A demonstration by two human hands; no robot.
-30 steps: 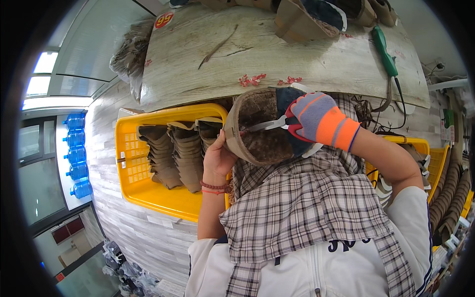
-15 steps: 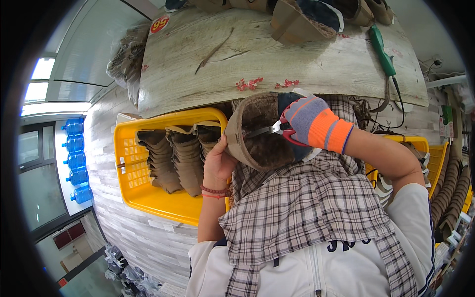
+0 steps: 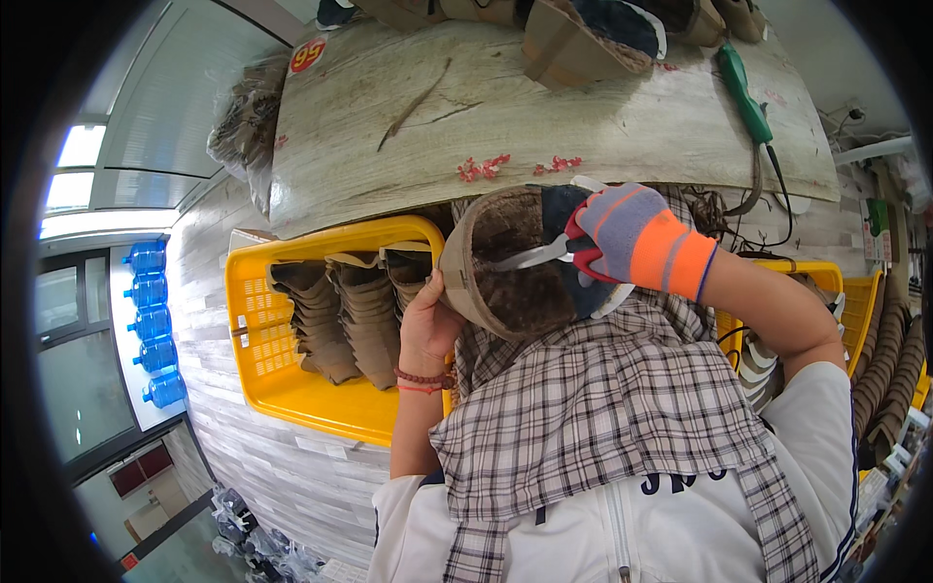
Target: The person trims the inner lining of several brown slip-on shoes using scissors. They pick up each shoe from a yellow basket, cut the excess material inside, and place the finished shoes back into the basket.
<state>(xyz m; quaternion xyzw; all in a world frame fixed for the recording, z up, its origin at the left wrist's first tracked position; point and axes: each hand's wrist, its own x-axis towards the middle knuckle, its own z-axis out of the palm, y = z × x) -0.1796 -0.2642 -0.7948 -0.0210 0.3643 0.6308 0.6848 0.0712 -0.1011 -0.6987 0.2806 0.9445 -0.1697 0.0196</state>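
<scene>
**Counts by kind**

Three brown boots are standing in one yellow crate, and one more boot is being held up. One pair of scissors is showing, one green tool is lying on the counter, and five blue water bottles are standing at the left (further boots at the counter's far edge are too cut off for counting).
</scene>
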